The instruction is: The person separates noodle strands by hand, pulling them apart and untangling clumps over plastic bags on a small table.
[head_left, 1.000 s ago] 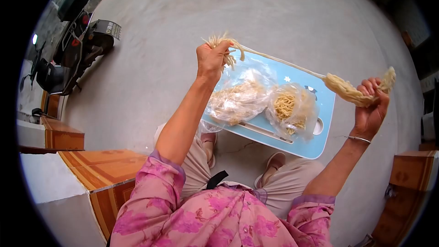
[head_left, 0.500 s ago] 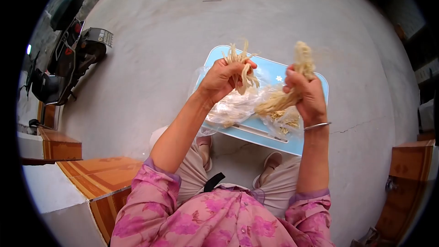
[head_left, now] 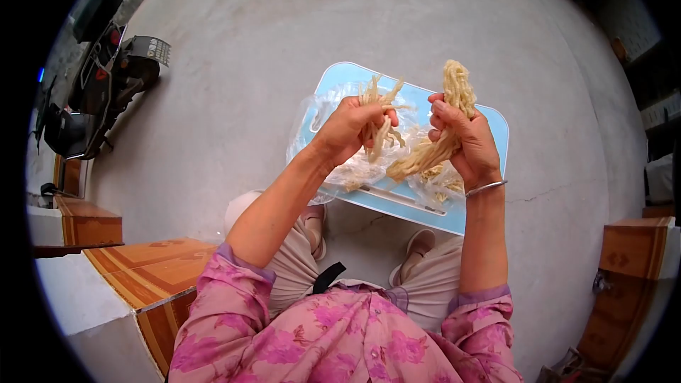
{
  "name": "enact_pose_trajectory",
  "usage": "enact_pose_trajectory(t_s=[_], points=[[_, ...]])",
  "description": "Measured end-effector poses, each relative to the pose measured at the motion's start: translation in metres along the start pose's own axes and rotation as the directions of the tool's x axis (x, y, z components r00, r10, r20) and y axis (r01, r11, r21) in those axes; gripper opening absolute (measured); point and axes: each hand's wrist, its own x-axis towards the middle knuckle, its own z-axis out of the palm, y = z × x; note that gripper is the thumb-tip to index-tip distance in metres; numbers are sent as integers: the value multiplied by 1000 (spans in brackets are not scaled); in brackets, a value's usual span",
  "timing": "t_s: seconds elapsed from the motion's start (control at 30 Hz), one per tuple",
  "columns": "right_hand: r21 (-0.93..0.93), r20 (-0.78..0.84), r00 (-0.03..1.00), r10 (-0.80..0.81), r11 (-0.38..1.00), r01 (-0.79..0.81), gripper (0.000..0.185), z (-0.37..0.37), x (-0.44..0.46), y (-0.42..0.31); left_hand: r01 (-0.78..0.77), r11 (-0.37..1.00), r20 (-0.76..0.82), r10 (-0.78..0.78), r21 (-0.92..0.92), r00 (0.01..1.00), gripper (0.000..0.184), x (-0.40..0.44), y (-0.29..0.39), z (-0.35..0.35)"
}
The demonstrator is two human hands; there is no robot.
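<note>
My left hand [head_left: 349,130] is closed round a small bunch of pale strands [head_left: 381,143], whose loose ends stick out above and below the fist. To its right, my right hand [head_left: 466,143] grips a thicker twisted bundle of strands [head_left: 459,87], folded at the top, its lower part slanting down to the left. Both hands are above a light blue tray-like table [head_left: 493,124]. On the table, a clear plastic bag [head_left: 358,170] lies beneath my left hand. A second bag with yellowish strands [head_left: 445,186] is partly hidden under my right hand.
A dark scooter [head_left: 106,78] stands at the left on the grey floor [head_left: 234,42]. Brown tiled steps [head_left: 152,269] are at the lower left, and a brown tiled block [head_left: 628,276] is at the right. My knees and shoes are below the table.
My hands were wide apart with a thin strand stretched between them; they have come close together over the table. The right bundle has swung more upright, and no taut strand shows now.
</note>
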Motion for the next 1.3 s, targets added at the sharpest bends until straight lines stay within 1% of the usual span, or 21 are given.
enact_pose_trajectory(t_s=[0.1,0.13,0.23,0.27,0.3,0.33,0.37,0.4,0.43,0.53,0.63,0.73,0.83,0.93,1.0,1.03,1.07,1.17,1.2,1.23,1.3], points=[[125,7,1000,-9,992,8,26,-8,3,-1,95,969,61,-83,-229,995,19,1,0,-3],[197,14,1000,-3,980,0,26,-12,4,-1,126,953,233,-60,-277,971,22,6,-5,-13],[405,27,1000,-4,914,-7,24,-19,7,-3,120,985,53,-114,-127,992,21,3,-11,2],[469,24,1000,-16,883,3,23,-19,6,-5,120,990,77,-114,-74,990,23,3,-15,3],[531,19,999,-28,847,14,22,-20,6,-7,147,987,85,-141,-67,986,24,4,-21,3],[561,-13,998,-62,826,59,20,-21,6,-8,174,983,93,-168,-60,981,25,5,-28,4],[565,-46,995,-87,819,98,19,-23,7,-9,200,978,100,-194,-53,976,26,8,-34,4],[568,-79,991,-112,811,137,19,-25,8,-10,211,973,205,-189,-90,960,28,10,-36,7],[571,-113,984,-135,802,175,18,-27,8,-11,203,976,214,-183,-73,959,29,11,-38,9],[562,-137,974,-178,796,225,18,-33,9,-9,196,980,233,-184,-27,955,31,10,-40,15],[488,-194,954,-229,821,296,18,-34,10,-8,188,982,237,-179,-15,955,32,9,-37,18],[394,-280,918,-280,839,376,17,-36,11,-8,157,982,297,-120,-103,947,35,10,-34,22],[357,-315,897,-310,837,415,14,-35,10,-9,235,907,244,-154,-350,957,38,2,-24,32],[319,-338,879,-335,839,442,12,-33,9,-11,303,868,333,-173,-393,927,26,0,-14,35],[282,-353,865,-356,842,461,11,-31,9,-11,271,953,263,-229,-135,937,30,7,-21,32],[262,-361,858,-365,843,469,11,-30,9,-10,256,967,223,-250,0,942,32,8,-25,31],[256,-362,858,-365,846,467,10,-29,9,-11,262,964,206,-265,45,942,30,8,-29,29],[230,-376,857,-351,861,454,9,-30,9,-12,230,973,203,-229,16,952,27,6,-30,32],[219,-385,858,-340,870,443,10,-35,9,-14,228,974,193,-225,6,955,23,2,-22,35],[209,-391,859,-330,877,432,10,-41,11,-17,178,984,225,-173,-1,959,22,-2,-13,36],[230,-424,839,-341,855,464,9,-68,15,-25,75,997,287,-67,-18,956,19,-11,2,34]])
